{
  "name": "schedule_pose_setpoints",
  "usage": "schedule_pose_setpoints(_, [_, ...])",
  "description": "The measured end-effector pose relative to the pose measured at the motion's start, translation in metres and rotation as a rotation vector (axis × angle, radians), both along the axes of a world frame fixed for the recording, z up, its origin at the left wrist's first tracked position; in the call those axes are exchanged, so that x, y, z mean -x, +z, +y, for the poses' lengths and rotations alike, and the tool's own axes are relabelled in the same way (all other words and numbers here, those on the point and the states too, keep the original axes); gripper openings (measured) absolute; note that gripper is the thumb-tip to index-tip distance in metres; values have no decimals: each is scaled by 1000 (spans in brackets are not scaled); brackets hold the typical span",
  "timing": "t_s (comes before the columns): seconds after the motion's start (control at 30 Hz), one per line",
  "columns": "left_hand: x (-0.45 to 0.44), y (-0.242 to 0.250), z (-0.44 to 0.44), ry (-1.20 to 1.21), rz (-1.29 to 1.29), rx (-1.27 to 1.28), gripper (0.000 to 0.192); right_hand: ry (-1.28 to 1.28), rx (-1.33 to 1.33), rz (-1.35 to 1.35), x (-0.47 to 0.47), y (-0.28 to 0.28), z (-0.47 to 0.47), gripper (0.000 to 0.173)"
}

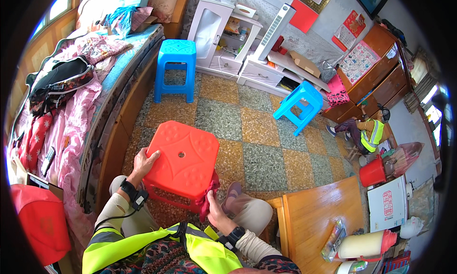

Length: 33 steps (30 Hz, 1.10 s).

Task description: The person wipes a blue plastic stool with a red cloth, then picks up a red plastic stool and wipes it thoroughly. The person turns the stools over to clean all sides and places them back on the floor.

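Observation:
A red plastic stool [185, 154] stands tilted a little between my knees. My left hand [144, 163] grips the left edge of its seat, the thumb on top and the fingers hidden or near the rim. At the stool's lower right side my right hand [217, 211] holds a dark red cloth [208, 199] against the corner and leg. Two blue plastic stools are farther off: one [177, 50] upright beside the bed, the other [309, 99] tilted in front of the low cabinet.
A bed [125, 95] with clothes runs along the left. A wooden table [321, 209] bearing a thermos [364, 243] stands at the lower right. A co-worker [371, 133] in a yellow vest sits by the wooden drawers, near a red bucket [372, 171]. A white cabinet [209, 31] lines the far wall.

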<state>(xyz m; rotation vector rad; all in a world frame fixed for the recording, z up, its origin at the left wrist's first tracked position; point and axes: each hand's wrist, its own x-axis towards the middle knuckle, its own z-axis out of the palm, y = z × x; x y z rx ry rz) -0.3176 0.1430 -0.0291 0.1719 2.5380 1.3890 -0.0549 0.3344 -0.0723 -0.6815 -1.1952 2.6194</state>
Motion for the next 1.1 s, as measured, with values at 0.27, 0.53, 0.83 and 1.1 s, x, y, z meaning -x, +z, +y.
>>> schedule_pose_setpoints(0.27, [-4,7,1,-20,9,-73,65,-140,244,-256,16,-65,4,60])
schedule_pose_setpoints(0.53, [-5,10,2,-17,13,-118,59,-205,338,-428,30,-145,28,44])
schedule_pose_setpoints(0.83, [5,-14,-2,-71,58,-112,53,-236,-909,-428,12,-36,91,49])
schedule_pose_setpoints(1.1, [1,-2,-1,-66,-16,-135,58,-284,-715,-151,12,78,122,41])
